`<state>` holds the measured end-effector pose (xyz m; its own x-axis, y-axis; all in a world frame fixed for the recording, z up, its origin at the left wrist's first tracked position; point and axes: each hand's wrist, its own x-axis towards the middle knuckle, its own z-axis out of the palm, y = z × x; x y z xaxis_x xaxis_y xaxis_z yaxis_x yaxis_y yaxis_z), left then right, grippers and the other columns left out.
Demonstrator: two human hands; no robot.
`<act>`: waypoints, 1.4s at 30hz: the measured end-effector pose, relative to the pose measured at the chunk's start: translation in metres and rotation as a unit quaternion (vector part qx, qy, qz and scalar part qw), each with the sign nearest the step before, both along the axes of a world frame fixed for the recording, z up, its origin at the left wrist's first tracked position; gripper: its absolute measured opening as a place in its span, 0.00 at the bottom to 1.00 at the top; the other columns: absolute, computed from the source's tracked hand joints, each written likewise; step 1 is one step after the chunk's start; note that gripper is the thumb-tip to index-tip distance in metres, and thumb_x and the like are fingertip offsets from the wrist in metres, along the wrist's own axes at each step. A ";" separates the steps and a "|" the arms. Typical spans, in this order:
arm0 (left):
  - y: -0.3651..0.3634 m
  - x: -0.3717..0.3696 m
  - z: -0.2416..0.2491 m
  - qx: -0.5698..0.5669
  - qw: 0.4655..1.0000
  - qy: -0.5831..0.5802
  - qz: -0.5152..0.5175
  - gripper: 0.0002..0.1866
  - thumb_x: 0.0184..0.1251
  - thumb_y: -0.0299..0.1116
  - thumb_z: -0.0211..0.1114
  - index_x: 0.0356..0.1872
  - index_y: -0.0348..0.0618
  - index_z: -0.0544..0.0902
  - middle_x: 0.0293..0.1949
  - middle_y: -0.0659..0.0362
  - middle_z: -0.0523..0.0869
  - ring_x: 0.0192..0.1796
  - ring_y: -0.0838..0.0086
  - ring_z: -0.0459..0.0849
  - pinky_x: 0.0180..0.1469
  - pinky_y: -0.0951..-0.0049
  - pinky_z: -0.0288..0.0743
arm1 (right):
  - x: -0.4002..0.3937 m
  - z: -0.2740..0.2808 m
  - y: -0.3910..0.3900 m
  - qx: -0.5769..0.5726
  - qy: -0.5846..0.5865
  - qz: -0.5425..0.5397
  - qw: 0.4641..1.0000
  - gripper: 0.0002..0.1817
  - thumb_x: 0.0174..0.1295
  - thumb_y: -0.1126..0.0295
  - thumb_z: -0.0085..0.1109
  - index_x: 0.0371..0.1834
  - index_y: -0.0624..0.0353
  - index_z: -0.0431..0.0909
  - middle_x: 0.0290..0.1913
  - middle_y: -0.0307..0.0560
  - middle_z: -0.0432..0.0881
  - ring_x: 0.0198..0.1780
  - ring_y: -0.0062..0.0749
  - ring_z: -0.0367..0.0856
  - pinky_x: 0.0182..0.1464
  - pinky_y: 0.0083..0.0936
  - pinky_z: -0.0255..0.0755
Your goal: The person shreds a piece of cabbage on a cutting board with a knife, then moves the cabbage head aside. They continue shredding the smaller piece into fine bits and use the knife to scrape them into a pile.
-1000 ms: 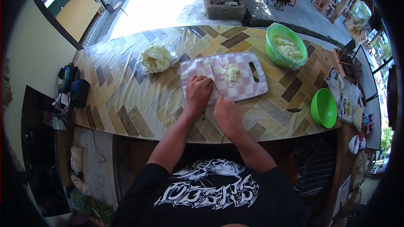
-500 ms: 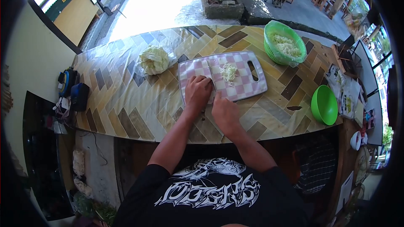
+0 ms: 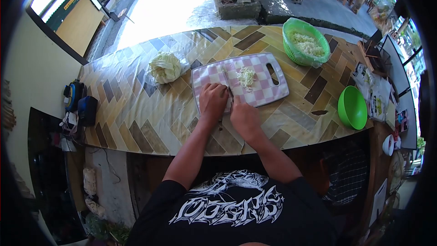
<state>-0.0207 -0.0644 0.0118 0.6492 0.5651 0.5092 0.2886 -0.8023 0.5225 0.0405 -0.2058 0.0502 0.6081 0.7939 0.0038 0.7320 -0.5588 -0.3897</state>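
My right hand (image 3: 245, 116) is closed round the handle of a knife (image 3: 226, 77), whose narrow blade points away from me over the pink-and-white checked cutting board (image 3: 268, 92). Just left of the blade, my left hand (image 3: 214, 102) rests on the board with its fingers curled down; whatever lies under them is hidden. To the right of the knife sits a small heap of shredded cabbage (image 3: 246, 77). Beyond the board on the left, a pale cabbage (image 3: 165, 68) lies on clear plastic.
A green basket (image 3: 293, 57) lined with plastic holds more shredded cabbage at the back right. An empty green bowl (image 3: 352, 108) stands near the table's right edge, beside plastic packets (image 3: 378, 102). Dark blue pouches (image 3: 86, 110) lie at the left edge of the patterned table (image 3: 132, 105).
The whole view has shifted slightly. Both hands keep nearly the same place on the board, and the shredded heap looks unchanged.
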 end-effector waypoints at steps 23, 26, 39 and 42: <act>0.004 -0.002 -0.003 -0.054 0.998 0.022 0.003 0.09 0.67 0.35 0.75 0.43 0.44 0.95 0.47 0.53 0.96 0.54 0.55 0.91 0.61 0.57 0.83 | -0.007 0.013 -0.009 -0.011 0.014 0.003 1.000 0.13 0.76 0.70 0.52 0.54 0.68 0.81 0.38 0.65 0.93 0.43 0.59 0.96 0.46 0.49 0.90; -0.001 -0.006 -0.004 -0.041 0.999 0.011 -0.009 0.09 0.67 0.33 0.74 0.43 0.43 0.95 0.48 0.54 0.95 0.54 0.54 0.90 0.61 0.56 0.83 | -0.010 -0.008 -0.002 -0.007 0.022 -0.014 1.000 0.13 0.76 0.70 0.52 0.53 0.68 0.81 0.39 0.66 0.92 0.44 0.60 0.95 0.47 0.50 0.90; -0.001 -0.009 -0.007 -0.018 0.999 -0.004 -0.029 0.09 0.67 0.30 0.74 0.45 0.41 0.95 0.50 0.53 0.95 0.56 0.54 0.90 0.62 0.57 0.84 | -0.007 -0.003 0.001 0.028 0.004 0.000 1.000 0.11 0.76 0.72 0.52 0.50 0.68 0.81 0.38 0.66 0.93 0.43 0.59 0.96 0.46 0.49 0.90; -0.002 -0.010 -0.010 -0.006 0.999 -0.025 -0.030 0.08 0.68 0.29 0.72 0.44 0.40 0.94 0.49 0.53 0.94 0.54 0.54 0.89 0.61 0.56 0.83 | 0.001 0.007 0.002 0.037 0.000 0.011 0.999 0.11 0.76 0.72 0.52 0.52 0.69 0.80 0.37 0.64 0.93 0.41 0.58 0.96 0.44 0.48 0.91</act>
